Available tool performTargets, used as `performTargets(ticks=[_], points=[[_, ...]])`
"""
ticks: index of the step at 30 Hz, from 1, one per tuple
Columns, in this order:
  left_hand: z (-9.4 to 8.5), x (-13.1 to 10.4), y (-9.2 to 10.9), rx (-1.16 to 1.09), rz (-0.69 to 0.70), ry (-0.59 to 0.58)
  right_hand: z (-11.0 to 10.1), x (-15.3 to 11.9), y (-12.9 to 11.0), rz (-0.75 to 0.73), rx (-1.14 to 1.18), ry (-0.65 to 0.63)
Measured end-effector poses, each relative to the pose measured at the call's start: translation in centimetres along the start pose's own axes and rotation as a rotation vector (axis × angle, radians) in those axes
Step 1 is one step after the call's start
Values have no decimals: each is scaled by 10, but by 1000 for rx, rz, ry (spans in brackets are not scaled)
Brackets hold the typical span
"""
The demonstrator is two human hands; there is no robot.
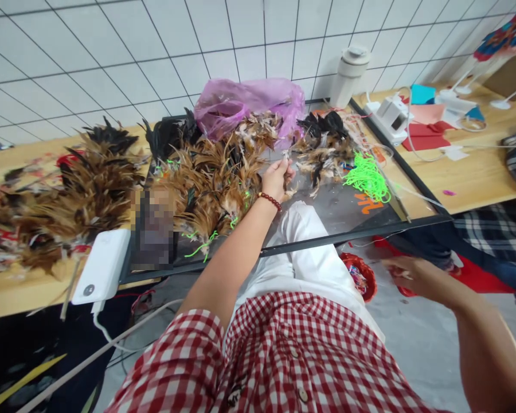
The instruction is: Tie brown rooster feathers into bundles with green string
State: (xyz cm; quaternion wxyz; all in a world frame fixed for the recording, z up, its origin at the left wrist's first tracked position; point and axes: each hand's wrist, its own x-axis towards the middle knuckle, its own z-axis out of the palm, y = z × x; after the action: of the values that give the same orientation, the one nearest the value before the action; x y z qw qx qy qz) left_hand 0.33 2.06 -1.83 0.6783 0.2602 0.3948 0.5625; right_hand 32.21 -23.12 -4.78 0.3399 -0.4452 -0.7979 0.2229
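My left hand (277, 179), with a dark red bead bracelet on its wrist, is closed over the middle of the dark tray. A small whitish tuft (285, 155), apparently feather, sticks up from its fingertips. Just left of it lies a big heap of brown feathers (215, 178) with bright green string ties. To its right is a smaller pile of brown and black feathers (324, 146), beside a bundle of neon green string (367, 178). My right hand (406, 274) hangs off the table, blurred by motion, near a red basket (372, 281); its fingers are too smeared to read.
A pink plastic bag (249, 100) and a white tumbler (350, 74) stand at the back by the tiled wall. More feathers (107, 183) and a white power bank (102, 267) lie left. Right are a white charger (391, 117), cables and red cloth pieces (425, 136). Another person sits at far right.
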Motion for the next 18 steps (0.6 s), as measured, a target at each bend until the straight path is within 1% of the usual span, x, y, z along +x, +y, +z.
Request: performTargets(ticks=[1, 3, 5, 7, 8, 9, 11, 12, 14, 16, 18], points=[[0, 0, 0, -1, -5, -5, 3, 14, -12, 29, -21, -118], [0, 0, 0, -9, -14, -12, 7, 57, -38, 10, -36, -129], [0, 1, 1, -23, -20, -5, 15, 113, -55, -28, -100, -136], [-1, 0, 3, -44, -26, 6, 26, 172, -57, -64, -198, -187], [0, 0, 3, -55, -30, 10, 33, 200, -52, -45, -274, -199], [0, -1, 4, -64, -35, 14, 39, 225, -46, 6, -365, -203], [1, -2, 6, -79, -47, 30, 51, 267, -31, 136, -538, -130], [1, -3, 6, -85, -54, 40, 56, 283, -25, 213, -602, -91], [2, -4, 7, -94, -60, 52, 64, 307, -17, 339, -696, -83], [3, -4, 7, -105, -58, 51, 70, 319, -13, 383, -764, -104], [4, -4, 7, -110, -55, 48, 76, 323, -9, 365, -808, -144]])
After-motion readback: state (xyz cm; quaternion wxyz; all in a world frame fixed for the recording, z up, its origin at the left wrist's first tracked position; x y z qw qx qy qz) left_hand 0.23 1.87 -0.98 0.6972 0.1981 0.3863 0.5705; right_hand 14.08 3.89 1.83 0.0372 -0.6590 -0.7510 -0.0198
